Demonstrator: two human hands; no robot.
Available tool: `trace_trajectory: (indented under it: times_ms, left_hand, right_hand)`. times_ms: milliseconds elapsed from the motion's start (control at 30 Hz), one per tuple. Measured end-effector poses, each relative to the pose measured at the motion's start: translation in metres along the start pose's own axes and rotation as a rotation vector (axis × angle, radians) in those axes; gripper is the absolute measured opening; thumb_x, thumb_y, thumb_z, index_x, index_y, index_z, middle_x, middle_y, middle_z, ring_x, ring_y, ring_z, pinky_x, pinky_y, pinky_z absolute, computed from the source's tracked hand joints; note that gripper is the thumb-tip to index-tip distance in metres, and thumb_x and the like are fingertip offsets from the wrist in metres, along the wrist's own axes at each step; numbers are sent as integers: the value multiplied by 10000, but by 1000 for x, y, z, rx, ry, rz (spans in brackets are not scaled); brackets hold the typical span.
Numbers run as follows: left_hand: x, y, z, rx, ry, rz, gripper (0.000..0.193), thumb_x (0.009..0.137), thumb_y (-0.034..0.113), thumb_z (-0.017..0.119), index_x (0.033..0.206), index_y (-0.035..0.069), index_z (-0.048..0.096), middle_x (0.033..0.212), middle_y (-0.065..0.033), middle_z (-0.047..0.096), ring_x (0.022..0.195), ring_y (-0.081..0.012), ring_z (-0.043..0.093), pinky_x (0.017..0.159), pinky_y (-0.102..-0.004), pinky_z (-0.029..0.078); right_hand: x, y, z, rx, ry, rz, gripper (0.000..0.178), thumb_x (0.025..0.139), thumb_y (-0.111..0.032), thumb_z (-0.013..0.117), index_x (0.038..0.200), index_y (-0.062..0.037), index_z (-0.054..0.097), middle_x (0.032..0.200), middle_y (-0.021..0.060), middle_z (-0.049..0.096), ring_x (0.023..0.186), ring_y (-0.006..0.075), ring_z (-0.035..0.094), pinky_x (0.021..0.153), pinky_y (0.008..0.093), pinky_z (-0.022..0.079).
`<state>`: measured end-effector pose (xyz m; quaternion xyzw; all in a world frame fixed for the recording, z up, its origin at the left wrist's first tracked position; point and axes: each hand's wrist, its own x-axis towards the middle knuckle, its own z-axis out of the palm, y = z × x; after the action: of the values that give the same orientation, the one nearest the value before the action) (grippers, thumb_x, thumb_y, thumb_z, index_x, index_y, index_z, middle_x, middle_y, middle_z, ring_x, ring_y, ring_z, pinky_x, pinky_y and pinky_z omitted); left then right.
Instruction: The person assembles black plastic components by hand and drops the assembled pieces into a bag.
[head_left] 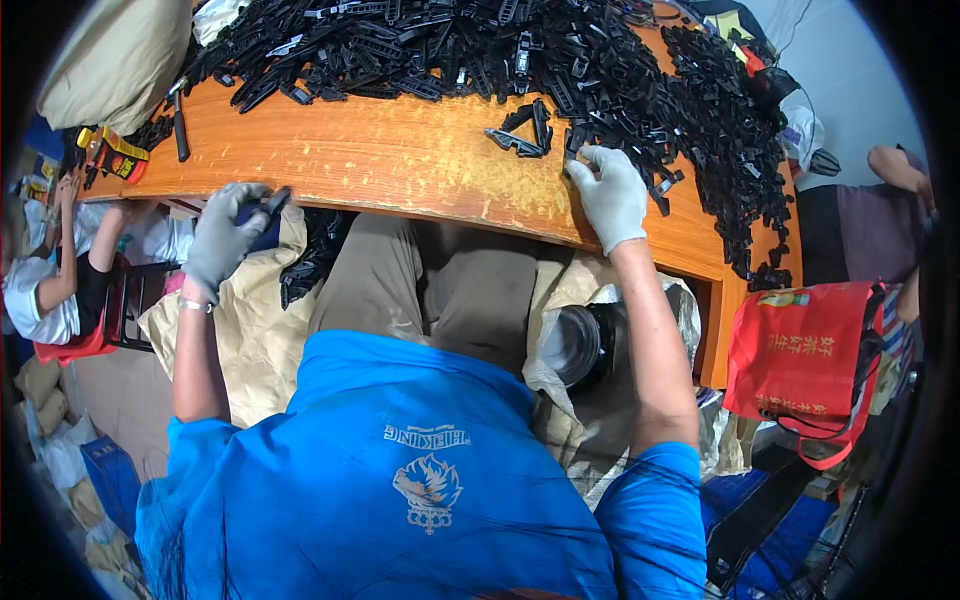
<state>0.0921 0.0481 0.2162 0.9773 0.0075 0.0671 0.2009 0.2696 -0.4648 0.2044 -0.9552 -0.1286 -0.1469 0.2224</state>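
Observation:
My left hand (226, 240), in a grey glove, is just off the table's near edge at the left. It is closed on a small black plastic part (276, 200) that juts out past the fingers. Below and beside it hangs an open tan sack (262, 300), with black parts (318, 250) at its mouth. My right hand (610, 195), also gloved, rests over the table's near right side, its thumb and forefinger apart. Their tips are next to a dark part at the pile's edge. Several loose black clip-like parts (525, 130) lie on the wood to its left.
A large heap of black plastic parts (400, 50) covers the far side of the wooden table (350, 150) and runs down its right. A dark-handled tool (181, 130) and yellow bottle (120, 155) lie left. A red bag (800, 350) hangs right. Other people sit at both sides.

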Motion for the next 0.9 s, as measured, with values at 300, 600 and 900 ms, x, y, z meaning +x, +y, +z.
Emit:
trace_trajectory:
  times_ms: [300, 600, 900]
  left_hand:
    - [86, 153, 72, -169, 125, 440, 339, 960, 155, 718, 1286, 64, 714, 1272, -184, 718, 1238, -390, 657, 1094, -476, 511]
    - [163, 239, 151, 34, 105, 594, 184, 986, 219, 710, 1148, 132, 730, 1122, -95, 690, 1092, -339, 666, 922, -468, 551]
    - [140, 229, 129, -11, 76, 551, 213, 975, 187, 694, 1179, 158, 748, 1071, -105, 718, 1067, -337, 696, 884, -483, 591]
  right_hand:
    - [0, 3, 14, -239, -71, -67, 270, 940, -272, 787, 1185, -160, 765, 1082, 166, 728, 906, 389, 760, 803, 482, 619]
    - [-24, -9, 1, -324, -226, -173, 200, 1026, -100, 549, 1194, -128, 653, 961, 202, 717, 794, 412, 768, 676, 488, 629]
    - [-18, -7, -5, -451, -301, -209, 88, 1002, -102, 618, 1080, -71, 642, 1028, 180, 715, 809, 376, 777, 683, 460, 638]
